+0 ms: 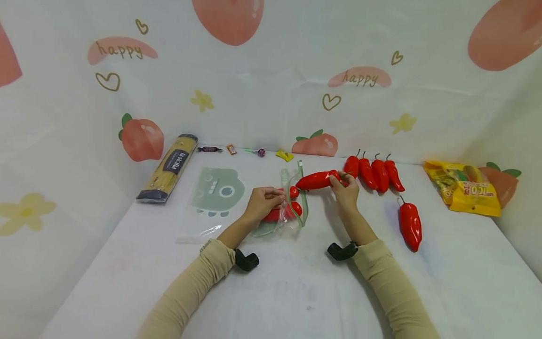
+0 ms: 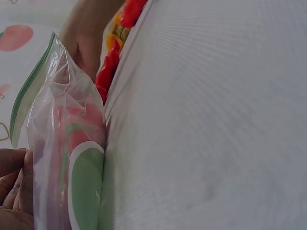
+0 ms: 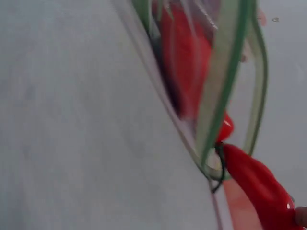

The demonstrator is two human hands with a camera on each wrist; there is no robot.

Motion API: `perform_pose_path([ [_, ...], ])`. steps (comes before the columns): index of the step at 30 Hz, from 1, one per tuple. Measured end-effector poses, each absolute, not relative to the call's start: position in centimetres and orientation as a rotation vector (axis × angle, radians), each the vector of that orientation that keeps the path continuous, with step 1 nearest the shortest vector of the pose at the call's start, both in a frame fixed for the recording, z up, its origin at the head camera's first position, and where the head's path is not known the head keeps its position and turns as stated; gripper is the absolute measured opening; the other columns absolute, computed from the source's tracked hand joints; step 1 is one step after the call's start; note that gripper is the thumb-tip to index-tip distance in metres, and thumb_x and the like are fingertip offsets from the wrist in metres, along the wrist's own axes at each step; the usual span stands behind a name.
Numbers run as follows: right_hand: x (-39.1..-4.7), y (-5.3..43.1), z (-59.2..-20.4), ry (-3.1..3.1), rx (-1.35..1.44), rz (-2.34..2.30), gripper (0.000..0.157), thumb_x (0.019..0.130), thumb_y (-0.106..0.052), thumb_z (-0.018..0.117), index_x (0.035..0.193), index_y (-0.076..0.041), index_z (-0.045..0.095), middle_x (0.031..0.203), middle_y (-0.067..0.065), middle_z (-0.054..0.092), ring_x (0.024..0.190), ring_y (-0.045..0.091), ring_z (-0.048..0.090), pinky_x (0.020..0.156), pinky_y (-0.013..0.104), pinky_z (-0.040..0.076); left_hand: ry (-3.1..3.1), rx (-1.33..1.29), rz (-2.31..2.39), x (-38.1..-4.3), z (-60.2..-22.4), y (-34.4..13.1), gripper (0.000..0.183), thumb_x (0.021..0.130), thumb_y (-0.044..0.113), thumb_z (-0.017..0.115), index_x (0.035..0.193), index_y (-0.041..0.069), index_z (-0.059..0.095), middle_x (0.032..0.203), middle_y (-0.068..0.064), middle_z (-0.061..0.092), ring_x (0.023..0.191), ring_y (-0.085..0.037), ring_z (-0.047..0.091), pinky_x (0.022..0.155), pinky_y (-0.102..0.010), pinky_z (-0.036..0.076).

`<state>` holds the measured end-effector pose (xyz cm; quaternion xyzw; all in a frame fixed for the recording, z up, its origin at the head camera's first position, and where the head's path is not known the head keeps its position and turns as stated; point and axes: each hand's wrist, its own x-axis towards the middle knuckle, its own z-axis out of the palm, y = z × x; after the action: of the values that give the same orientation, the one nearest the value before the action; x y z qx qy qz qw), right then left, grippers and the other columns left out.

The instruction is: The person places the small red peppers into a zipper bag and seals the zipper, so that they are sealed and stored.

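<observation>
A clear zip bag [image 2: 67, 91] with a green-edged mouth lies on the table, its opening facing right. Red peppers [image 1: 296, 208] show inside it through the plastic. My left hand [image 1: 263, 205] pinches the bag near its mouth with thumb and fingers. At the opening, my right hand [image 1: 346, 192] grips a glossy red pepper [image 1: 315, 181] by its stem end. The pepper's tip points left at the bag's mouth; in the right wrist view the held pepper [image 3: 261, 187] overlaps the green rim [image 3: 228, 81]. Only a fingertip of the right hand appears there.
More red peppers [image 1: 380, 176] lie in a row behind my right hand, and a single pepper [image 1: 410, 226] is at right. A yellow snack bag [image 1: 463, 188] stands far right. A dinosaur-print bag [image 1: 218, 190] lies flat beside a spaghetti pack [image 1: 169, 169]. Several candies, including a lollipop [image 1: 260, 153], line the back.
</observation>
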<state>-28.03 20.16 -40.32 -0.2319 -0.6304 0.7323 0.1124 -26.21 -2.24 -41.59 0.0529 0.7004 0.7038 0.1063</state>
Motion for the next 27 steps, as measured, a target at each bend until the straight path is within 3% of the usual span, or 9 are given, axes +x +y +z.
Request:
perform_pose_path([
  [4,-28.8,18.9,-41.4,-1.938,-0.707,2.194,0.036,0.090,-0.020,0.058,0.123,-0.008,0.051,0.126,0.006,0.049,0.104,0.016,0.052,0.096,0.028,0.048,2.057,0.169,2.068,-26.3,-41.6,-2.2,0.017,0.086,0.003,0.060,0.100,-0.005,0.066,0.091,-0.013,0.070,0.066,-0.006,0.063,0.066,-0.023,0.057],
  [8,-29.2,18.0,-41.9,-2.066,-0.707,2.205,0.036,0.093,-0.025,0.054,0.123,-0.007,0.054,0.116,0.003,0.054,0.095,0.012,0.050,0.088,0.019,0.048,2.056,0.183,2.062,-26.2,-41.6,-2.3,0.016,0.086,0.004,0.060,0.099,-0.004,0.066,0.090,-0.012,0.070,0.065,-0.007,0.064,0.066,-0.023,0.057],
  [12,-29.5,17.0,-42.1,-2.069,-0.615,2.276,0.037,0.091,-0.017,0.056,0.122,0.003,0.054,0.099,0.001,0.057,0.083,0.005,0.053,0.084,0.015,0.050,2.069,0.238,2.060,-26.2,-41.5,-2.3,0.017,0.086,0.004,0.060,0.098,-0.006,0.066,0.089,-0.014,0.070,0.066,-0.007,0.065,0.067,-0.025,0.057],
  [15,-29.4,16.5,-41.9,-2.045,-0.528,2.370,0.040,0.090,-0.009,0.055,0.126,0.009,0.048,0.103,0.006,0.057,0.079,0.002,0.057,0.091,0.023,0.049,2.084,0.269,2.050,-26.2,-41.4,-2.3,0.017,0.086,0.003,0.061,0.098,-0.007,0.065,0.090,-0.016,0.070,0.067,-0.007,0.065,0.068,-0.026,0.057],
  [19,-29.1,16.8,-41.4,-2.152,-0.499,2.346,0.045,0.092,-0.010,0.053,0.133,0.005,0.042,0.124,0.016,0.054,0.094,0.009,0.059,0.099,0.029,0.044,2.104,0.261,2.037,-26.3,-41.4,-2.4,0.017,0.085,0.004,0.062,0.098,-0.006,0.066,0.090,-0.016,0.070,0.068,-0.007,0.065,0.068,-0.026,0.057],
  [23,-28.3,18.7,-40.9,-2.359,-0.514,2.179,0.048,0.093,-0.019,0.052,0.138,-0.006,0.040,0.136,0.012,0.048,0.117,0.019,0.052,0.103,0.031,0.041,2.095,0.255,2.052,-26.5,-41.6,-2.5,0.016,0.086,0.004,0.061,0.098,-0.006,0.066,0.092,-0.017,0.069,0.069,-0.007,0.065,0.069,-0.025,0.057],
  [27,-26.8,21.5,-40.4,-2.447,-0.430,2.057,0.050,0.093,-0.025,0.052,0.139,-0.009,0.038,0.140,0.010,0.045,0.121,0.019,0.049,0.105,0.031,0.038,2.087,0.244,2.061,-26.5,-41.7,-2.6,0.016,0.086,0.004,0.061,0.098,-0.005,0.066,0.091,-0.017,0.069,0.069,-0.007,0.066,0.069,-0.026,0.057],
])
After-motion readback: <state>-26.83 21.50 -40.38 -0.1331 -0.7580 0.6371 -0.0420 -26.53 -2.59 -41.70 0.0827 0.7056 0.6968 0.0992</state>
